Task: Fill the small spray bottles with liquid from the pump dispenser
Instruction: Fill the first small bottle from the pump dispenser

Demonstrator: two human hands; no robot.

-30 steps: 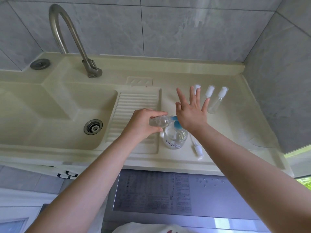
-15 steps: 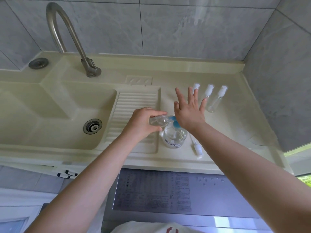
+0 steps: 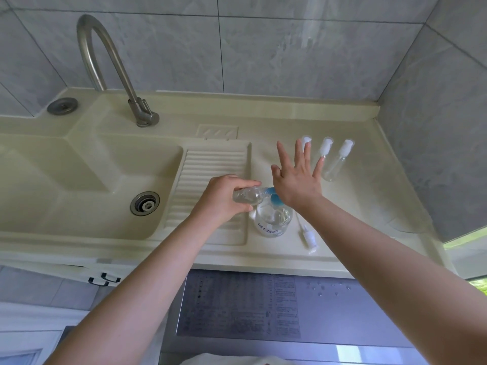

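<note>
My left hand (image 3: pixel 222 200) grips a small clear spray bottle (image 3: pixel 246 197) held on its side, its mouth against the blue nozzle of the pump dispenser (image 3: pixel 272 219). The dispenser is a clear round bottle with a blue pump head, standing on the counter. My right hand (image 3: pixel 296 180) rests with its palm on the pump head, fingers straight and spread. Three more small spray bottles (image 3: pixel 334 160) with white caps lie side by side behind my right hand, the leftmost partly hidden by my fingers. A loose white spray head with its tube (image 3: pixel 307 237) lies right of the dispenser.
The cream counter (image 3: pixel 355 206) joins a ribbed washboard (image 3: pixel 210 164) and a deep sink basin (image 3: pixel 79 185) with a drain to the left. A curved metal tap (image 3: pixel 113 69) stands behind. Grey tiled walls close off the back and right. A grey appliance top (image 3: pixel 237 306) lies below the counter's front edge.
Almost nothing differs; both hands stay on the small bottle and the pump head, with only a slight shift of the view.
</note>
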